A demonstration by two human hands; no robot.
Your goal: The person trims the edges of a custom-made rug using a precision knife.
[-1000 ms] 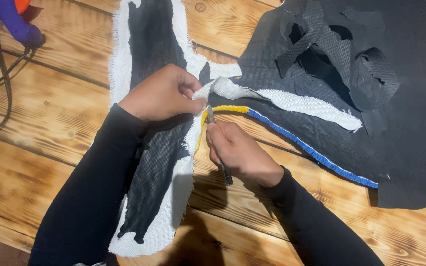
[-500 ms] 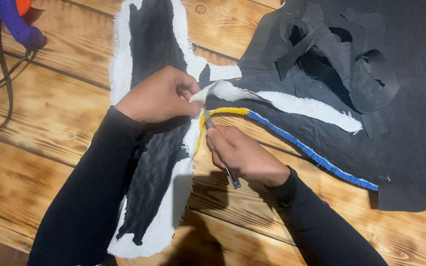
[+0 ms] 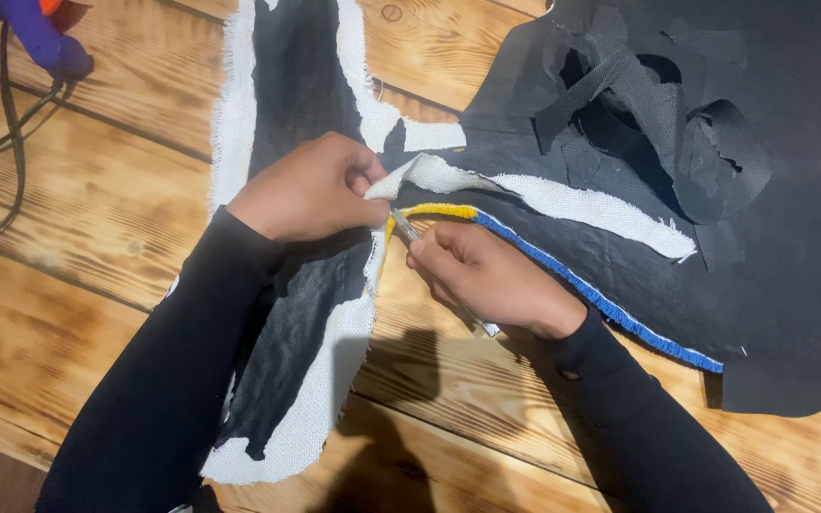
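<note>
The left hand point(image 3: 311, 188) pinches a folded-up flap of white woven cloth point(image 3: 410, 173), its fingers pressed together on the edge and lifting it off the layer beneath. The right hand point(image 3: 491, 275) grips a slim metal blade tool point(image 3: 405, 226), fingers closed around its handle, with the tip set against the yellow end of a fringed trim point(image 3: 434, 211), just beside the left hand's knuckles. The tool's far end shows below the palm.

The trim runs from the hands toward the lower right along the edge of a large black fabric sheet point(image 3: 791, 285). It is yellow for a short stretch near the tool, then blue point(image 3: 610, 309) the rest of the way, and lies flat against the black edge. A second strip of white cloth point(image 3: 601, 211) lies across the black sheet above it. Under the left forearm lies a long panel of black mesh bordered in frayed white cloth point(image 3: 311, 313), reaching from the top of the view to the near edge of the desk point(image 3: 97, 218).

Judging by how things lie, the work at the seam looks early: only the short yellow part near the tool seems lifted or curled, while the long blue run seems undisturbed.

At the far left corner of the wooden desk rests a purple glue gun point(image 3: 35, 33) with its dark cord point(image 3: 11, 123) looping over the boards, well apart from both hands. Loose black straps point(image 3: 639, 95) are heaped on the sheet at the top.
</note>
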